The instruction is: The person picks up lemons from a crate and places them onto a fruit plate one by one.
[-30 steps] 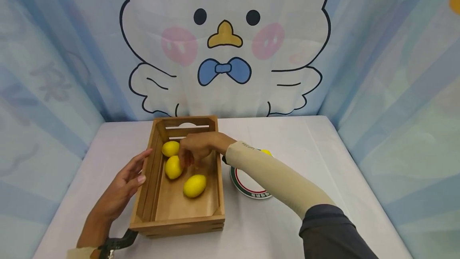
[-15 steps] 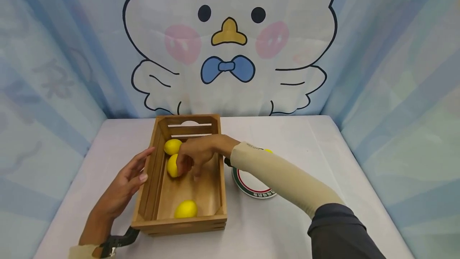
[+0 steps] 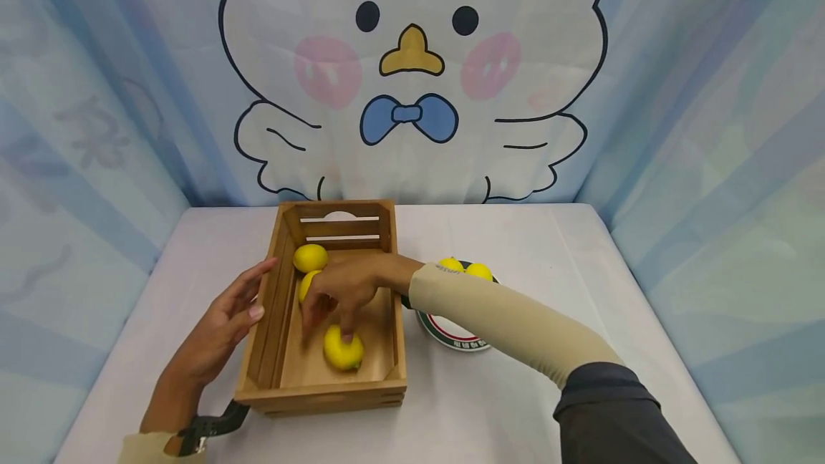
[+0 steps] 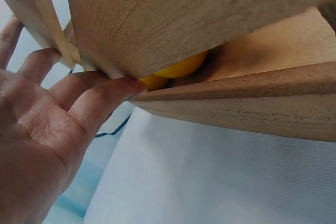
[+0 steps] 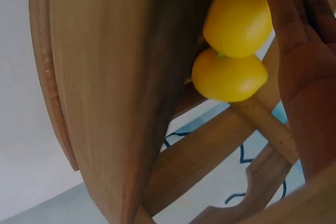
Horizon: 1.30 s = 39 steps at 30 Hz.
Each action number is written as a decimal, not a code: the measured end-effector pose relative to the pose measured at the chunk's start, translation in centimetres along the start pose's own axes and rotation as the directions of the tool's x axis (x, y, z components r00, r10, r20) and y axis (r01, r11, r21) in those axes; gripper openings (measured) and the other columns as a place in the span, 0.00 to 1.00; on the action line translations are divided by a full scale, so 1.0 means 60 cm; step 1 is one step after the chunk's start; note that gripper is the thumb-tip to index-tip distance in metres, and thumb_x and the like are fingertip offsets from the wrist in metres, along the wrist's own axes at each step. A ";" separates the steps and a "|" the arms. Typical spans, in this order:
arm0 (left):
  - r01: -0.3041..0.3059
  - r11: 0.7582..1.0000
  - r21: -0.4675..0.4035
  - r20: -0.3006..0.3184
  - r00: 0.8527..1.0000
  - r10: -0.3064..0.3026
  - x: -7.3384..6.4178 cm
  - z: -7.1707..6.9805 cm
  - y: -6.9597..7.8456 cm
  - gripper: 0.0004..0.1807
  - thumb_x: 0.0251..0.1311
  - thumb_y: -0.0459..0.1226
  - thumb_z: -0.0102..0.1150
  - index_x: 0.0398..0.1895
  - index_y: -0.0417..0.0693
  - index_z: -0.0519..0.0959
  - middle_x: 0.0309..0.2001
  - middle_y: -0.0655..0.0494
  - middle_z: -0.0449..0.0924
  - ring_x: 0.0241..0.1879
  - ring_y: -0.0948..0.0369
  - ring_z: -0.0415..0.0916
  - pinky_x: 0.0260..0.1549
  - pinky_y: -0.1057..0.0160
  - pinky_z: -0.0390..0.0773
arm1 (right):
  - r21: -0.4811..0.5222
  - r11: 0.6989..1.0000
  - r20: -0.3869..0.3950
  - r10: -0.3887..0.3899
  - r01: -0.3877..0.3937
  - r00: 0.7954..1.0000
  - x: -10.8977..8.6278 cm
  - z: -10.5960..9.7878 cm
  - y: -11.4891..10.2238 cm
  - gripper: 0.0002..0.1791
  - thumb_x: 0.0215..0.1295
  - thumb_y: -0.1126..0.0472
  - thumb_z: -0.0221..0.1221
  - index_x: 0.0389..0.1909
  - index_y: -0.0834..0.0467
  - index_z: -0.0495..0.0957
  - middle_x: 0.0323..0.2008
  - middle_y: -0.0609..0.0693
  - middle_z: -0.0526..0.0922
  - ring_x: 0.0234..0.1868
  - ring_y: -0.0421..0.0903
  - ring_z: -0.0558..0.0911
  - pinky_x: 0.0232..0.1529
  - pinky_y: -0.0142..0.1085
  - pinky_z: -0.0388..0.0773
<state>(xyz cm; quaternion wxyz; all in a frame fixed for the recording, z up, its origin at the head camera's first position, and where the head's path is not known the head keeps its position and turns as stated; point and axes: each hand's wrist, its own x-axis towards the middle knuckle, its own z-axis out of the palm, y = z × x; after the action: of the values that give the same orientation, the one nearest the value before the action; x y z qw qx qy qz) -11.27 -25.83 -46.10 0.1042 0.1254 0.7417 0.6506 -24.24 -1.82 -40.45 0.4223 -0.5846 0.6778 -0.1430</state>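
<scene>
A wooden crate (image 3: 322, 399) with slatted sides holds three yellow lemons. My left hand (image 3: 222, 331) lies along its left side; in the left wrist view a fingertip sits at the gap between two slats. Inside the crate is my right hand (image 3: 344, 288), reaching down with spread fingers. Its thumb overlaps the top of the front lemon (image 3: 344, 353), while the other fingers stand apart from it on the left. Partly behind this hand is the middle lemon (image 3: 307, 286). The rear lemon (image 3: 311, 258) lies close to it, and the right wrist view shows two lemons (image 5: 239, 19) together.
Right of the crate stands a white plate (image 3: 454, 342) with a green and red rim, bearing lemons (image 3: 478, 271) and partly covered by the right forearm. A white cloth covers the table (image 3: 515, 407). Printed curtains (image 3: 709, 163) enclose the back and sides.
The front lemon rolled to the crate's front end, then back toward the middle under the right thumb. My right hand has shifted toward the front-left. The left hand keeps its place.
</scene>
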 end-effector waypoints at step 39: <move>0.006 1.000 -0.014 -0.018 1.000 -0.006 0.002 0.006 0.001 0.37 0.80 0.33 0.47 0.87 0.61 0.51 0.89 0.52 0.38 0.86 0.39 0.33 0.70 0.17 0.45 | -0.057 0.968 0.165 0.250 -0.244 0.954 -0.005 0.005 0.012 0.26 0.47 0.65 0.84 0.49 0.46 0.92 0.47 0.34 0.90 0.52 0.34 0.76 0.63 0.23 0.71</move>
<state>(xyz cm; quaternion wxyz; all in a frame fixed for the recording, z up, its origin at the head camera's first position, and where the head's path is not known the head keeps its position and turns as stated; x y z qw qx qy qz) -11.25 -25.43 -46.07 0.1003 0.1168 0.7384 0.6565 -24.49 -1.29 -41.00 0.4828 -0.5131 0.7092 -0.0261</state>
